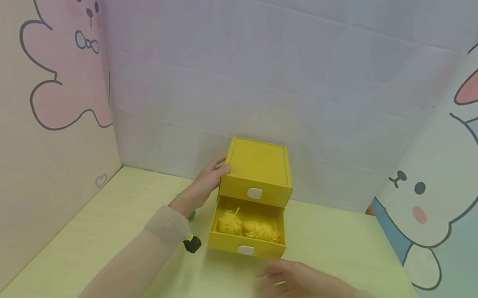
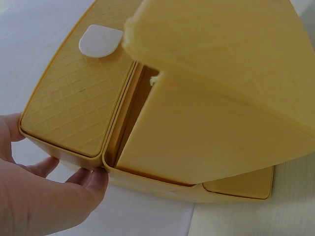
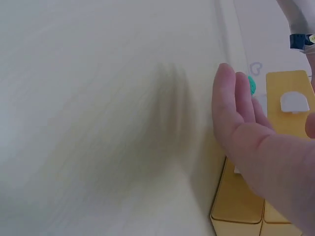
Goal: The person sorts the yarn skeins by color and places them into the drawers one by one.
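The left hand (image 1: pixel 201 184) grips the upper edge of a yellow drawer box (image 1: pixel 259 161), thumb over the top, fingers against its side. The box stands on the bench (image 1: pixel 334 243), right of that hand, with crosshatched fronts and rounded white tabs (image 1: pixel 254 193). Its lower drawer (image 1: pixel 228 242), pulled out, contains yellow yarn bundles (image 1: pixel 229 222). The right hand (image 1: pixel 294 283), blurred, is near the drawer's front, fingers loosely extended.

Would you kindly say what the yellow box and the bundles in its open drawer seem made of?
The yellow box looks like satin molded plastic, given its rounded edges and crisscross relief. The bundles look like matte yarn, with loose strands showing; fiber unclear.
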Demonstrator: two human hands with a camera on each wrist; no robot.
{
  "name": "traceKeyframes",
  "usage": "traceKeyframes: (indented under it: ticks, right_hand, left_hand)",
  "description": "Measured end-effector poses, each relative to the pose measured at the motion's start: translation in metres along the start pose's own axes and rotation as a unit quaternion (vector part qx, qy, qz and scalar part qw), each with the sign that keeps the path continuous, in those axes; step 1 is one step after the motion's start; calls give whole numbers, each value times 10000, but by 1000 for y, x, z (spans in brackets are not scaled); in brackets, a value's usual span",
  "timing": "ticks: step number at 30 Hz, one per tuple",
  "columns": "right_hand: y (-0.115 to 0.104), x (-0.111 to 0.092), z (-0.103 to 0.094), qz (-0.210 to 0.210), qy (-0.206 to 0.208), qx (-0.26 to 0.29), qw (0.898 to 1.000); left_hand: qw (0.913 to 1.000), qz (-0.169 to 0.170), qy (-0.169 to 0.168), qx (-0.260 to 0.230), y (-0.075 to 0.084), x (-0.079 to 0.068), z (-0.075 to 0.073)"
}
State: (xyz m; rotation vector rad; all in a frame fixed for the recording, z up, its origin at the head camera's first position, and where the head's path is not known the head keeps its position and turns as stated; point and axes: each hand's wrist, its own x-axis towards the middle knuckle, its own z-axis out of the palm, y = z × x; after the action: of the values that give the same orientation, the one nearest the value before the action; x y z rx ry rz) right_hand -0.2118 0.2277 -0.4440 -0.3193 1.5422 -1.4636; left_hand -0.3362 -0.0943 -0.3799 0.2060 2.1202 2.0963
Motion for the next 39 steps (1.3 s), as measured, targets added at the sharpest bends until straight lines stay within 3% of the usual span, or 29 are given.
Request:
traceKeyframes:
  ticks: [4,7,13,23,39]
  right_hand:
    - [-1,13,14,-233,-291,412,9985]
    - [-3,22,25,-429,-283,679,9964]
    - [-7,39,40,-782,64,1188,9898]
    - [-1,55,51,-929,756,1995,9725]
    - [-3,70,42,-1340,1380,1580,9685]
  left_hand:
    - [10000,-3,-5,8,0,1,0]
    - [10000,-12,-11,6,0,0,0]
    - [10000,-20,-31,-5,0,-1,0]
    - [10000,-12,-58,-9,-1,0,-1]
    - [9999,6,-73,82,0,-2,-1]
